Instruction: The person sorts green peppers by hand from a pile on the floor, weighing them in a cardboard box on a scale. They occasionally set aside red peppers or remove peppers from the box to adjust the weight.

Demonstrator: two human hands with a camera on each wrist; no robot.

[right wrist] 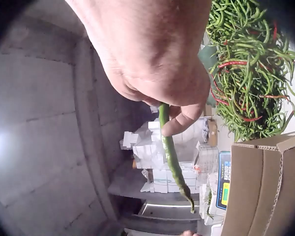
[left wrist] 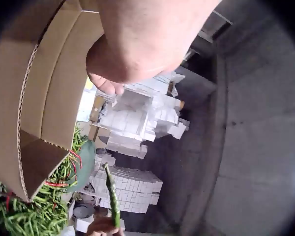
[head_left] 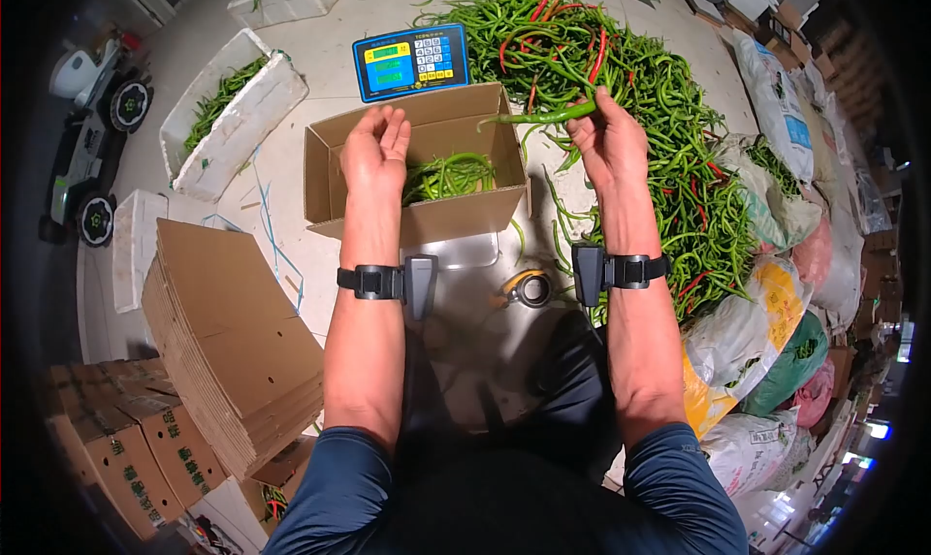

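Observation:
My right hand (head_left: 613,143) pinches one long green chili pepper (head_left: 545,116) between thumb and fingers, its tip pointing left over the right side of a cardboard box (head_left: 456,221). The right wrist view shows the same chili (right wrist: 171,160) hanging from the fingertips. My left hand (head_left: 376,153) is raised over the left part of the box, fingers loosely bent, holding nothing. Inside the box lies a layer of green chilies (head_left: 451,177). A big heap of green chilies (head_left: 679,167) with some red ones spreads beside and beyond my right hand.
Behind the box stands a digital scale display (head_left: 411,63). White foam boxes (head_left: 233,109) sit at the left, one with chilies. Flattened cardboard (head_left: 228,327) is stacked at the near left. A tape roll (head_left: 531,288) lies before the box. Filled sacks (head_left: 752,361) line the right.

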